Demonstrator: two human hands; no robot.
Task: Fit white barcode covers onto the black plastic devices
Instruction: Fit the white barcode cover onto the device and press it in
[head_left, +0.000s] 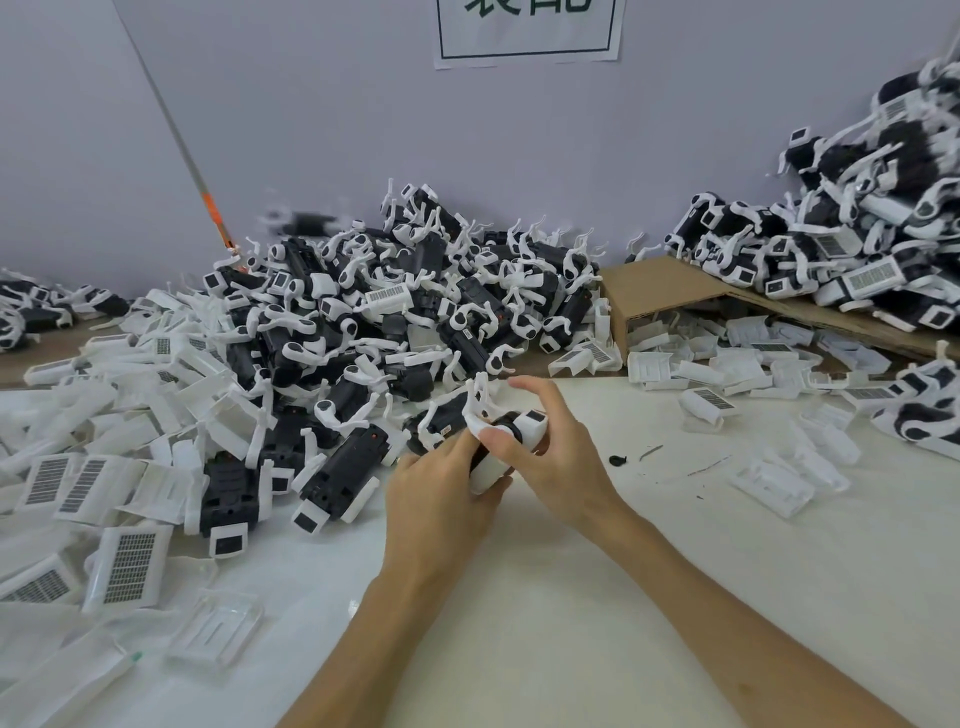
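hands (left (441, 501), right (553, 460)) grip one device (519, 428)

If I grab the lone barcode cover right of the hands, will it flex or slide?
The cover is probably light and stiff: thin moulded plastic holding its curved shape. Pushed, it may skid on the smooth table. Lying barcode-up on its edges, it seems unlikely to roll.

sign (527, 31): cut by top edge | held device (529, 427): mostly hidden | far device (306, 222): blurred

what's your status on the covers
Left hand and right hand both grip one black device. White cover on it, seating unclear. Nothing in the way; device pile just beyond.
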